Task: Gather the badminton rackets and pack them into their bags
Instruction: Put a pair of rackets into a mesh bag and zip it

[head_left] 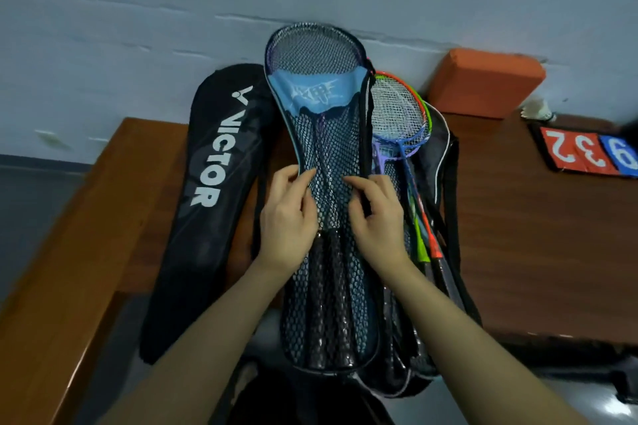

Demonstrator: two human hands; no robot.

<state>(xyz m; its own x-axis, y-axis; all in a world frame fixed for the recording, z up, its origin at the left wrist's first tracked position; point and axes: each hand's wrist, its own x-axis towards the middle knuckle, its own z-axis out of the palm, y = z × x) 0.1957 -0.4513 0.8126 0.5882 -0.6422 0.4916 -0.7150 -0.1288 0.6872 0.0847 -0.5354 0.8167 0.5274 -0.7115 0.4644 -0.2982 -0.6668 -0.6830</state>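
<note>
— What writing can you read from up there?

— "VICTOR" in white letters with its logo, running down the black racket bag (203,203) that lies on the left of the desk (538,235). The mesh bag (328,155) in the middle has a light blue panel with pale lettering I cannot make out. Far right, a scoreboard (587,153) shows 3 and 2 on red cards and a 9 on blue, upside down to me.

— And your hands?

— Both reach forward over the mesh bag, at its narrow waist. My left hand (288,221) has its grip pinched on the bag's left edge, fingers curled in. My right hand (374,214) pinches the right edge, by the black trim.

— What's inside?

— Dark rackets, their black handles (328,304) side by side toward me, heads up near the wall. Just right, an open grey bag (445,162) holds more rackets (400,121), with orange, green and blue frames. An orange block (483,83) and a shuttlecock (538,110) sit by the wall.
</note>
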